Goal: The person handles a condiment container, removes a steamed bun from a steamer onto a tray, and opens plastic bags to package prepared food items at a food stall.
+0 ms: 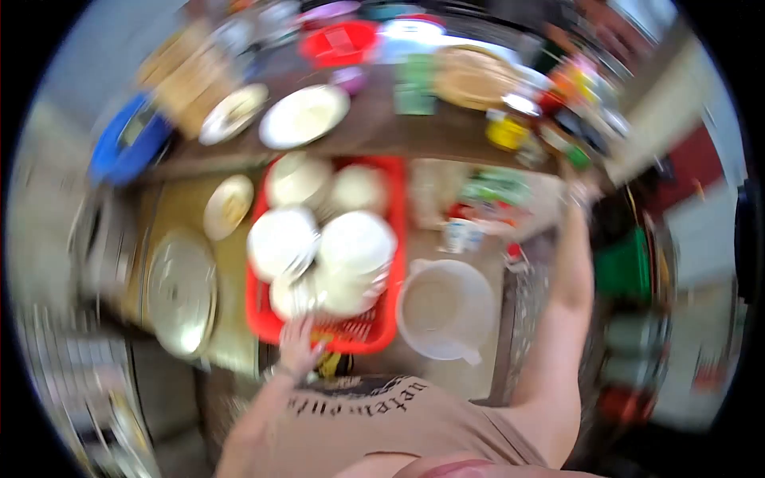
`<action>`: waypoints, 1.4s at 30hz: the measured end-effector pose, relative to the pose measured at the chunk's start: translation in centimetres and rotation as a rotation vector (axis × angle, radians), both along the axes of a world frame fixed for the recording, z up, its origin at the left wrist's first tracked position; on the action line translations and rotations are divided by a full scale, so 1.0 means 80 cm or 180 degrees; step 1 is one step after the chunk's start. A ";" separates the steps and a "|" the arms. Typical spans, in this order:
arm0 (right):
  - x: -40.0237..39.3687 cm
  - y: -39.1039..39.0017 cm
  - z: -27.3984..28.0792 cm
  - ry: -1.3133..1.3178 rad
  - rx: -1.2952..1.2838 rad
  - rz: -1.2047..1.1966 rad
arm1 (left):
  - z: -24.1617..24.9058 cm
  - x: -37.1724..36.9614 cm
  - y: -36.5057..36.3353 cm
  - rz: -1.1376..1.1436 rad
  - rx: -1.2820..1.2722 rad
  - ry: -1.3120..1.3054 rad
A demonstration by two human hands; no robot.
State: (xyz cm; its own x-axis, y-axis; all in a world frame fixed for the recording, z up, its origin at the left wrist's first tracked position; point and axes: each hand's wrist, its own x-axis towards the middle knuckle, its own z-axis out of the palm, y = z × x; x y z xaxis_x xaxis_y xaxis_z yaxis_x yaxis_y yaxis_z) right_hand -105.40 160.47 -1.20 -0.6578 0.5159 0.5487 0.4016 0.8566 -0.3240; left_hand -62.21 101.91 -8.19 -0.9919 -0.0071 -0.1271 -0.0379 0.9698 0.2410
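My left hand (298, 347) is at the near rim of a red plastic basket (401, 263), its fingers stretched toward the bowls and the thumb apart. Stacks of white bowls (357, 243) fill the basket, several of them nested together. My right arm reaches far out to the right. At its end, my right hand (582, 190) is smeared by motion beside a green-topped item (577, 156) among the jars, and I cannot tell whether it grips that item. Right of the basket stands a translucent white basin (446, 309) with side handles.
Left of the basket are a round lid (182, 293) and a small plate of food (229, 207). On the raised counter behind sit a white oval plate (304, 117), a blue tub (131, 142), a red basin (340, 43) and a woven tray (476, 76). A green bin (624, 263) stands at right.
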 end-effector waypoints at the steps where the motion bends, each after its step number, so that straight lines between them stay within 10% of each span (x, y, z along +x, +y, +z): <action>1: 0.008 0.013 -0.010 0.0286 -0.0368 0.0580 | 0.012 -0.002 0.004 0.0088 0.0110 -0.0013; 6: 0.174 -0.077 0.091 0.0984 -0.2566 0.2456 | 0.008 0.013 -0.017 0.0077 0.0905 0.0113; 10: 0.284 -0.195 0.209 0.1243 -0.1265 0.1428 | 0.015 0.029 -0.035 0.0112 0.1686 0.0594; 15: 0.413 -0.399 0.270 0.1546 -0.1030 0.2632 | 0.044 0.106 -0.108 0.0148 0.2229 0.0894; 25: 0.719 -0.956 0.108 -0.0934 -0.3609 0.4777 | 0.079 0.408 -0.475 0.1179 0.2090 0.1538; 28: 0.837 -1.145 0.109 -0.2853 -0.2944 0.5403 | 0.108 0.523 -0.564 0.1553 0.1779 0.1159; 32: 0.993 -1.347 0.033 -0.2496 -0.1043 0.9158 | 0.029 0.620 -0.635 0.2510 0.2394 0.1768; 36: 1.143 -1.448 0.036 -0.2413 0.0948 1.0458 | -0.004 0.715 -0.701 0.3757 0.2720 0.2395; 37: 1.180 -1.457 0.036 -0.1628 0.0634 1.0913 | -0.001 0.743 -0.716 0.4096 0.2723 0.2358; 40: 1.274 -1.509 0.039 -0.2843 -0.0970 1.1945 | 0.021 0.834 -0.768 0.5086 0.2660 0.2217; 42: 1.305 -1.572 0.036 -0.3343 -0.1503 1.1901 | 0.073 0.894 -0.801 0.5139 0.4726 0.4506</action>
